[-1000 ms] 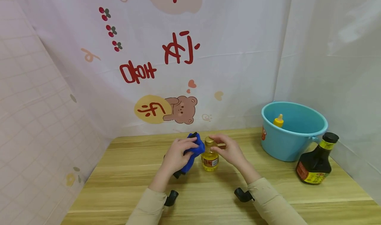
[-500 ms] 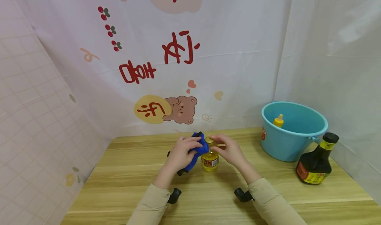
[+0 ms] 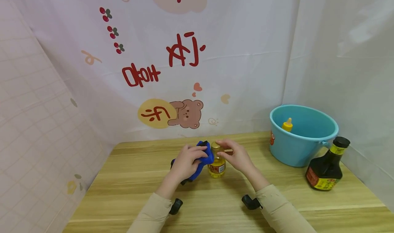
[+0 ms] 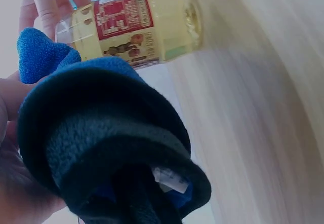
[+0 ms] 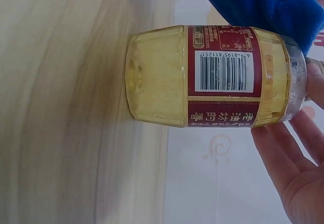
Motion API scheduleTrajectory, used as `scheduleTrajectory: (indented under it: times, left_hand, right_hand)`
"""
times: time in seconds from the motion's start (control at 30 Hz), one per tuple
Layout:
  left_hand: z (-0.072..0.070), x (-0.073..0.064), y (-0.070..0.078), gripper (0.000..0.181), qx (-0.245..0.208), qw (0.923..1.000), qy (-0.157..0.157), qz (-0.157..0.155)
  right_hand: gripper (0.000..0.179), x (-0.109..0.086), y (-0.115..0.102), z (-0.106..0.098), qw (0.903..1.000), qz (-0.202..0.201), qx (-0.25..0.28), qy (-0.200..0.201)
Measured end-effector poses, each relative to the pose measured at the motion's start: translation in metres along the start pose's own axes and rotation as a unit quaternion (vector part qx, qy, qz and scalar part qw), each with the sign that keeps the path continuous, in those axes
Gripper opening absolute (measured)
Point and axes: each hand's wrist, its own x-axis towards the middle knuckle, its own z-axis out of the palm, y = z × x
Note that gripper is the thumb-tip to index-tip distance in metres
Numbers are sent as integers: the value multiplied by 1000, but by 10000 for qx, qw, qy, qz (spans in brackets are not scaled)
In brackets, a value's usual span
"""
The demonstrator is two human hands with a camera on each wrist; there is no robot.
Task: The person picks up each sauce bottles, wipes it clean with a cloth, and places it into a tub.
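A small bottle of yellow cooking oil (image 3: pixel 217 170) with a gold cap stands upright on the table. My right hand (image 3: pixel 239 156) grips it near the neck and cap; the right wrist view shows its red label and barcode (image 5: pixel 224 71). In my left hand (image 3: pixel 184 163) is a bunched blue cloth (image 3: pixel 197 173) with black edging, held against or just beside the bottle's left upper side. Whether cloth and glass touch cannot be told for sure. In the left wrist view the folded cloth (image 4: pixel 114 127) covers much of the near side.
To the right stands a light blue bucket (image 3: pixel 289 151) with a yellow-capped squeeze bottle (image 3: pixel 287 125) inside. A dark sauce bottle (image 3: pixel 325 171) with a black cap is in front of it. A printed white curtain (image 3: pixel 246 72) hangs behind the wooden table (image 3: pixel 215 209).
My left hand and the cloth moved right and over the bottle's shoulder, then back a little left and down. The right hand and bottle stayed in place.
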Motion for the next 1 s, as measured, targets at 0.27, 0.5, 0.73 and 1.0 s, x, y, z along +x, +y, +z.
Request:
scheduleTrajectory:
  times: [0.27, 0.5, 0.73, 1.0]
  left_hand:
    - [3, -6, -2, 26, -93, 9999, 98, -36]
    - [7, -9, -3, 28, -306, 9993, 185, -141]
    - [10, -13, -5, 29, -376, 9988, 282, -113]
    - [15, -23, -8, 27, -220, 9996, 18, -154]
  right_hand:
    - [39, -2, 2, 1, 10000, 11, -7, 8]
    - [39, -2, 1, 1, 10000, 13, 28, 18]
    - [39, -2, 2, 1, 10000, -58, 38, 36]
    - [39, -2, -1, 1, 10000, -34, 79, 40]
